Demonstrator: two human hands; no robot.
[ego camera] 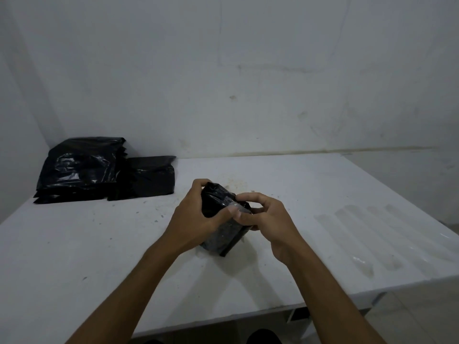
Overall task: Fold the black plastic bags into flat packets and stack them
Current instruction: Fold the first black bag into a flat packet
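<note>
We grip the black bag packet w/ left hand wrapped round it, right hand pinching the top edge; light, slick, soft, so hold at folds.

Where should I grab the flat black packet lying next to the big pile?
Pinch the lone flat packet by its right edge, coming from the right. That side lies bare on the white table; its left edge tucks against the tall stack.
</note>
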